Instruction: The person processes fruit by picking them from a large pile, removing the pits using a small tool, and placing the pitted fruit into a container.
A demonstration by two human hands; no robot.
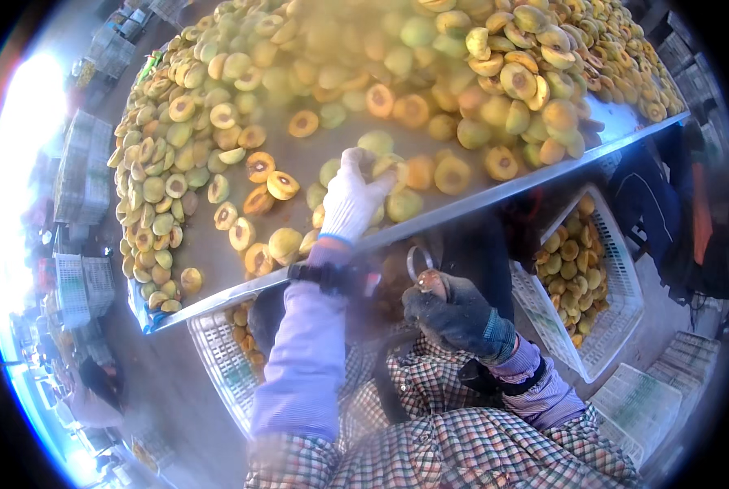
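Observation:
My left hand (353,198), in a white knit glove, is over the near edge of a metal-edged table, its fingers and thumb curled around a peach half (390,169). More yellow-green peach halves (283,185) lie around it, several cut side up with brown centres. Lower and to the right, in front of my body, my right hand (452,314) wears a dark glove. It is closed on a pitting tool with a metal loop (419,262) that sticks up past the thumb. The tool's handle is mostly hidden in the fist.
Heaped peach halves (536,73) cover the far and right parts of the table (218,295). Below its edge stand a white crate of halves (611,332) at right and another crate (220,359) at left. A person in dark clothes (654,196) is at right. Stacked crates (83,167) stand far left.

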